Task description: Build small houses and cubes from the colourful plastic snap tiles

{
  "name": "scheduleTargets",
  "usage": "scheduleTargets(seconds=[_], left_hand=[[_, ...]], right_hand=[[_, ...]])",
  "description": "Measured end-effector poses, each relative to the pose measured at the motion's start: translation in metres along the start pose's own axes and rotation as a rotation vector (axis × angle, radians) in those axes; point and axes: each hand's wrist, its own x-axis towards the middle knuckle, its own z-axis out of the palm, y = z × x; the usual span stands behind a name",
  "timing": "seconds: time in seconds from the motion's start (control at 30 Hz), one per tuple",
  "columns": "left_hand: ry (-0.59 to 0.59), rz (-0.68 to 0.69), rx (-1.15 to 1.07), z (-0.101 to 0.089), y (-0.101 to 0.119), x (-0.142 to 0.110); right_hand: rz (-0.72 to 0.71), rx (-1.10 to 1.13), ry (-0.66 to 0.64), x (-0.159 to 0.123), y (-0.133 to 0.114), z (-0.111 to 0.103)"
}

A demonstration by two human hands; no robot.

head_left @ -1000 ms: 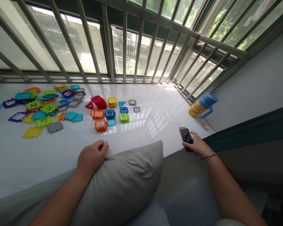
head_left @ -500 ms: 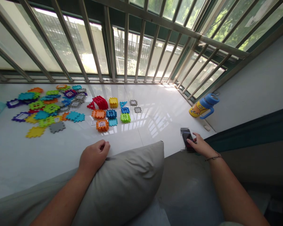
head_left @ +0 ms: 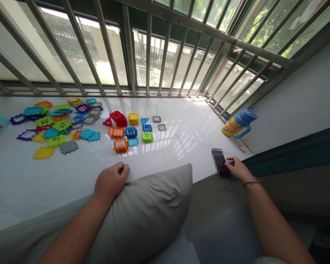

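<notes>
R grip (head_left: 238, 169) half-closed, fingertips lightly on partly pixelated dark phone (head_left: 219, 164) at lower right, hold unclear; L grip (head_left: 111, 181) loosely curled, empty, against gray pillow (head_left: 143, 216), lower ctr.

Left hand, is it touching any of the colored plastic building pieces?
No, the left hand rests at the edge of the grey cushion, apart from the nearest piece, an orange window block.
</notes>
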Motion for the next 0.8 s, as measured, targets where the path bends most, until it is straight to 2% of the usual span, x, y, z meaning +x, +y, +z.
scheduleTargets(seconds=[0.4,0.67,0.8], left_hand=[[0.0,-0.004,-0.01,-0.003,0.004,-0.001],[0.004,0.004,-0.015,-0.001,0.002,0.0],[0.013,0.006,-0.02,-0.001,0.002,0.0]], right_hand=[[0.003,-0.058,0.0,-0.009,-0.006,-0.005],[-0.119,-0.133,-0.035,-0.028,-0.021,0.006],[-0.103,-0.187,-0.001,-0.034,-0.026,0.009]])
